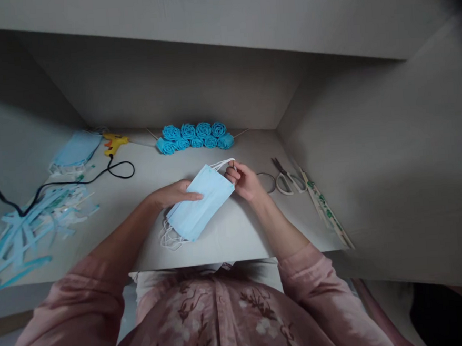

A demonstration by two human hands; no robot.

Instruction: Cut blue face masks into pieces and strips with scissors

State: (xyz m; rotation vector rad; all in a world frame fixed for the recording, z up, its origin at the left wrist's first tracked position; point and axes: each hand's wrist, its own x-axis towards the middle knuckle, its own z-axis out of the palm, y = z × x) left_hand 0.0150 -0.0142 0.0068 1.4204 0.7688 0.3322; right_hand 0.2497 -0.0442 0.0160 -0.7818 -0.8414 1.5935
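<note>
A stack of light-blue face masks (pixel 204 206) is held at a slant above the table in front of me. My left hand (pixel 179 193) is closed around the stack's left edge, its thumb lying across the top mask. My right hand (pixel 245 180) pinches the white ear loops (pixel 224 164) at the upper right end of the stack. More white loops (pixel 172 237) hang loose from the lower left end. How many masks are in the stack is hidden.
Blue rosettes (pixel 189 139) stand in rows at the back. To the left are a yellow glue gun (pixel 115 142) with black cord, another mask pile (pixel 75 149) and blue scraps (pixel 29 229). Scissors (pixel 287 179), a ring (pixel 267 182) and thin sticks (pixel 326 208) lie right, beside a side panel.
</note>
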